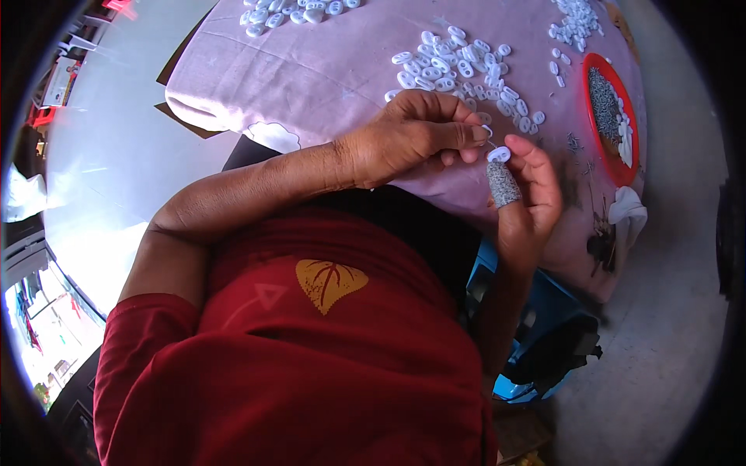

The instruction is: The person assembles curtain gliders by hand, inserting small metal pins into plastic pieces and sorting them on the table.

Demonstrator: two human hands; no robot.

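Note:
My right hand (536,182) is closed, its thumb in a grey speckled cover (503,183) and its fingertips gripping a white oval plastic piece (499,154) with holes in its face. Just left of it, my left hand (427,130) pinches with thumb and forefinger at a small pale part (487,130). A thin metallic piece (492,144) shows between the two hands; whether it is a screw or a spring is too small to tell. Beyond my hands lies a loose heap of similar white oval pieces (444,64) on the pink cloth.
The pink cloth (326,85) covers a round-edged table. More white pieces lie in piles at the far left (299,11) and far right (576,23). A red oval tray (588,116) at the right holds small grey metal parts. A white cloth (628,211) hangs near the right edge.

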